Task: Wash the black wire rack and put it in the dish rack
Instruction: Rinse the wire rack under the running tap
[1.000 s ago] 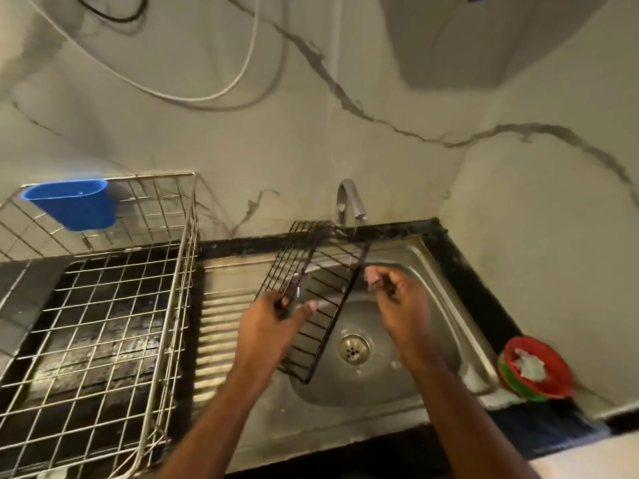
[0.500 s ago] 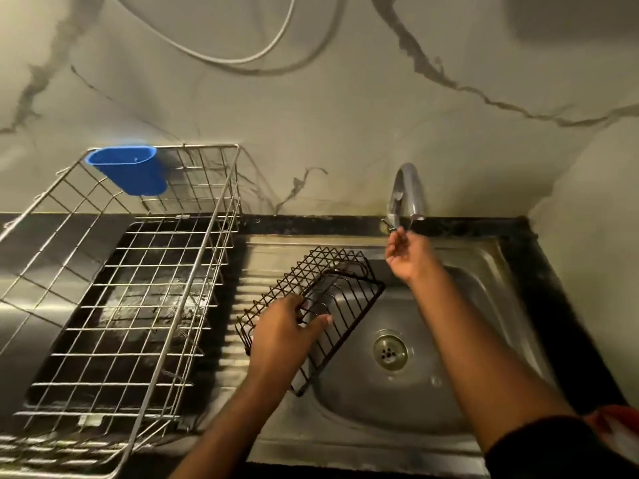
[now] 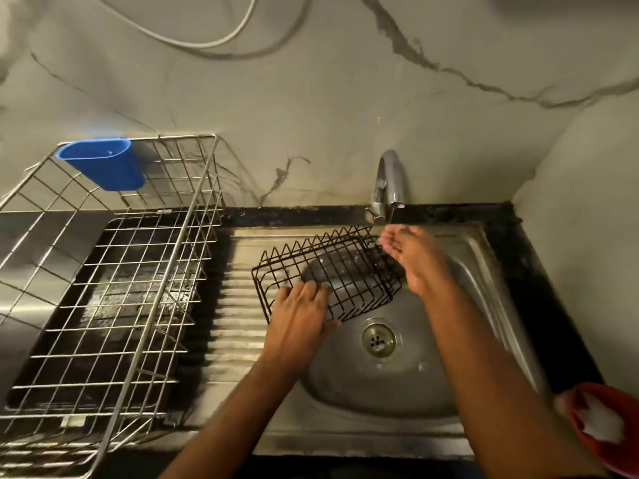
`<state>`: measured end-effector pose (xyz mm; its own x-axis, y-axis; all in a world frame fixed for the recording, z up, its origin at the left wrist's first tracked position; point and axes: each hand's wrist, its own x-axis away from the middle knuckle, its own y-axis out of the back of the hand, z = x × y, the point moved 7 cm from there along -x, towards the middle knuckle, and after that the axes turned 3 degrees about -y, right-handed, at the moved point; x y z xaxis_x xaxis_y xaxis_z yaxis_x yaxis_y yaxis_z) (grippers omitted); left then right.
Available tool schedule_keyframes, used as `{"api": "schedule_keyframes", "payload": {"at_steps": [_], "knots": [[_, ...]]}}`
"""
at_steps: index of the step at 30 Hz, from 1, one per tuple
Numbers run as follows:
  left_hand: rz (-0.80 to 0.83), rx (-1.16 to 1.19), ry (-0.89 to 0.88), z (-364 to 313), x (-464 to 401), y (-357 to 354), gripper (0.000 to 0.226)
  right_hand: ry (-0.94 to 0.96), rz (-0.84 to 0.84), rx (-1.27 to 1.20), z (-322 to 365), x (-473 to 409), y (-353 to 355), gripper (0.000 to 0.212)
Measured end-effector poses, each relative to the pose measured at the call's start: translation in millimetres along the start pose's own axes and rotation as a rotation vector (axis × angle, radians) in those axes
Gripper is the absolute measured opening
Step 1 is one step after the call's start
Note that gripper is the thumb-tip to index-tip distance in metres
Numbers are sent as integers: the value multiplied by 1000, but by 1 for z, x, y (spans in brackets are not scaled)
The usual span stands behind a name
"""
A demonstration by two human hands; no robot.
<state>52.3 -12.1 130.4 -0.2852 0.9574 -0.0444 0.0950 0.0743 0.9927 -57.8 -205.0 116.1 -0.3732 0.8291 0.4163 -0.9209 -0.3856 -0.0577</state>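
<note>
Steel sink (image 3: 484,257) under marble wall (image 3: 311,98); left hand (image 3: 301,319) grips rack (image 3: 328,274), right hand (image 3: 411,254) cupped loosely beneath tap (image 3: 389,181).

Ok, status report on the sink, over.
Left hand grips black wire rack over sink. Right hand cupped under tap. Dish rack unobstructed.

Dish rack (image 3: 103,271) on dark counter (image 3: 539,271)
</note>
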Motion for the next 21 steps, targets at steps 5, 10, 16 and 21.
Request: {"api": "schedule_keyframes", "payload": {"at_steps": [5, 10, 16, 21], "knots": [[-23, -16, -125, -11, -10, -12, 55, -10, 175, -202, 14, 5, -8, 32], [-3, -25, -193, -18, -14, -24, 54, -39, 105, -245, 23, 0, -4, 27], [36, -39, -189, -16, -23, -28, 58, 166, 84, 327, 36, 3, -8, 19], [23, -71, -169, -14, -27, -30, 56, 157, -9, 489, 17, 0, 14, 10]]}}
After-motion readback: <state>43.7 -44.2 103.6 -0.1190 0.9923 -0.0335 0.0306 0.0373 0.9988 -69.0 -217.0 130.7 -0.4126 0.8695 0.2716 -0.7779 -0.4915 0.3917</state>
